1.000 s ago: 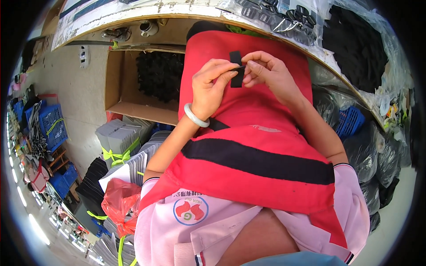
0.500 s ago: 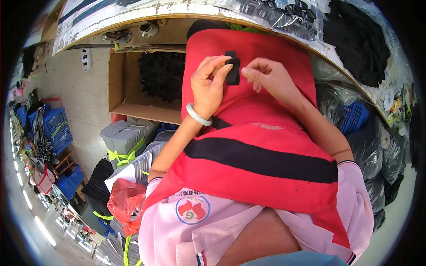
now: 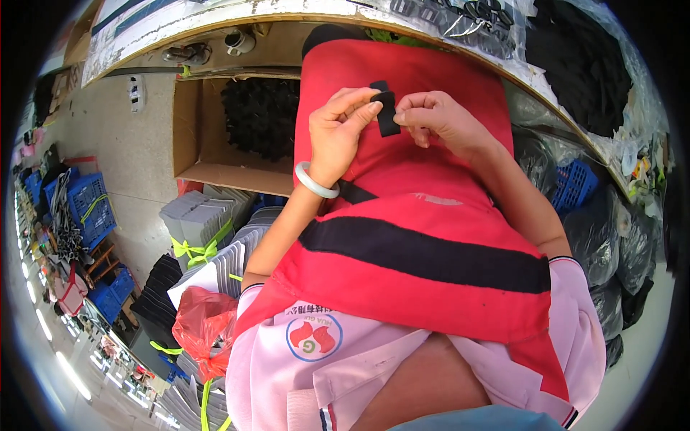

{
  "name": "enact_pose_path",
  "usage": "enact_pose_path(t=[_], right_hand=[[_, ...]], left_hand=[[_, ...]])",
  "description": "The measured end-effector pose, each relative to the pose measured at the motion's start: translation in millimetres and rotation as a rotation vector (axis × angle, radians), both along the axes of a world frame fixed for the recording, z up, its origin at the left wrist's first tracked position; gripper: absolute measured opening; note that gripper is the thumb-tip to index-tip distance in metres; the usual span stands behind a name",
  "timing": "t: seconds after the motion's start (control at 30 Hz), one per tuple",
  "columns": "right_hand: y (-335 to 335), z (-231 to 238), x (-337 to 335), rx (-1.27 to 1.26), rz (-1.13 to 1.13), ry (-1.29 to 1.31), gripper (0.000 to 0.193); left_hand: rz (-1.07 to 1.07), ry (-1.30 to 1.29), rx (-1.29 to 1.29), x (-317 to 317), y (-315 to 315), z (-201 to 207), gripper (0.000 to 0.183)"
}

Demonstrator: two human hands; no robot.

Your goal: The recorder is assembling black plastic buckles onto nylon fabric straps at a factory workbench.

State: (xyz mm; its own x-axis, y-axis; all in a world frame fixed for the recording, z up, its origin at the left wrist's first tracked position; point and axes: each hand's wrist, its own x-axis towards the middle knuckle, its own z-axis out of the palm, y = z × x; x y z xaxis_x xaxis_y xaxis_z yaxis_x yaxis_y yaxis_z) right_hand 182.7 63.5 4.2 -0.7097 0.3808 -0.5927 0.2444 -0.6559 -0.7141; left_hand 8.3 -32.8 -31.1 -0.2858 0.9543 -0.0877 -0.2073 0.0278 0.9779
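Observation:
Over my lap, which the red apron [image 3: 431, 172] covers, I hold a short folded piece of black strap [image 3: 388, 118]. My left hand [image 3: 339, 133] pinches it near the fold between thumb and fingers, and a white bangle [image 3: 315, 181] circles that wrist. A short end of the strap sticks up beyond the fingertips, while the longer end hangs toward me. From the other side, my right hand [image 3: 442, 122] is closed, its thumb and forefinger meeting at the strap's right edge. Its other fingers curl loosely beneath.
Ahead runs the worn edge of a table [image 3: 280, 11] with black buckles [image 3: 489, 13] and black cloth [image 3: 582, 65]. Under it, a cardboard box [image 3: 198, 154] holds black pieces. Grey stacked sheets [image 3: 198, 215] and a red plastic bag [image 3: 205, 323] stand at left; dark bags [image 3: 593, 230] at right.
My right hand has moved in from just beside the strap to its edge. The strap has tilted, its lower end swinging slightly right. The view has shifted a little.

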Motion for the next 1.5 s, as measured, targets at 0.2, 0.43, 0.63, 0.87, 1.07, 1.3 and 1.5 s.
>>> enact_pose_path(t=[0.2,0.43,0.63,0.87,1.07,1.3,1.5], right_hand=[[1.5,-1.4,-2.7,0.097,-0.041,-0.008,0.017],[-5.9,-5.5,-5.2,0.291,-0.232,-0.031,0.019],[-2.7,-6.0,0.1,0.501,-0.079,-0.069,0.018],[-2.4,-5.8,-2.5,0.435,-0.177,0.039,0.012],[-6.1,-18.0,-16.2,0.401,-0.348,0.12,0.011],[-18.6,-28.7,-22.7,0.222,-0.076,0.257,0.022],[-16.1,-50.0,-10.7,0.567,0.257,0.031,0.017]], left_hand=[[-0.016,-0.161,-0.007,-0.9,-0.6,-0.9,0.02],[-0.051,0.233,0.12,-5.3,-7.0,-0.7,0.017],[-0.11,0.33,0.163,0.8,-13.6,10.9,0.019],[-0.154,0.363,0.194,-2.7,-14.7,14.1,0.018],[-0.198,0.212,0.038,-10.2,-25.1,34.2,0.015],[-0.155,0.606,-0.417,-104.2,-64.4,71.3,0.033],[-0.233,0.504,-0.039,-58.1,39.3,99.8,0.039]])
